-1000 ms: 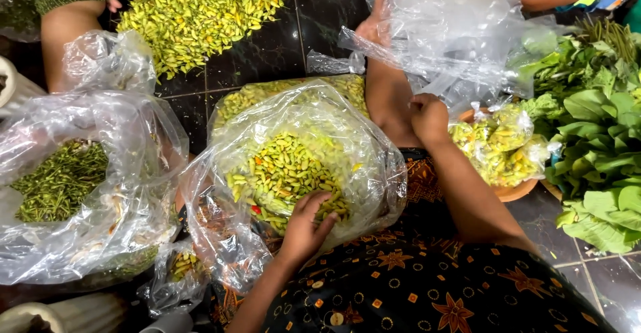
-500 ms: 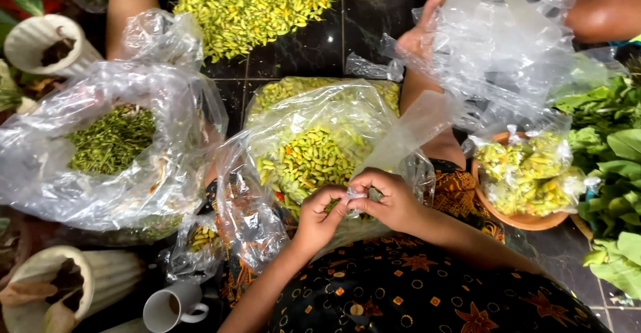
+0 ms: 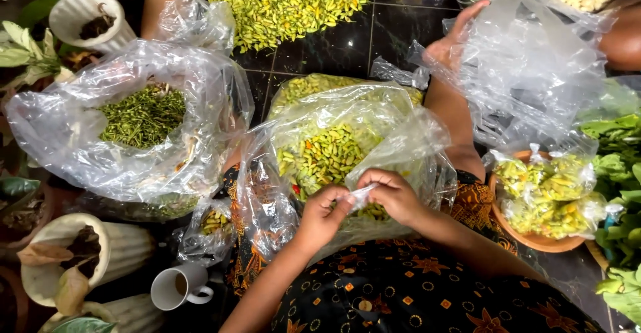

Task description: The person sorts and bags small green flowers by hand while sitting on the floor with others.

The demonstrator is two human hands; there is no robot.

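Head view | left hand (image 3: 322,214), right hand (image 3: 394,195) still pinching clear bag (image 3: 400,139) edge

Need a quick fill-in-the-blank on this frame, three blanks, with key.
1. The left hand and right hand both pinch the edge of a clear ____ bag.
2. That bag holds small yellow-green ____.
3. The white mug stands near the person's ____ arm.

Missing words: plastic; chillies; left
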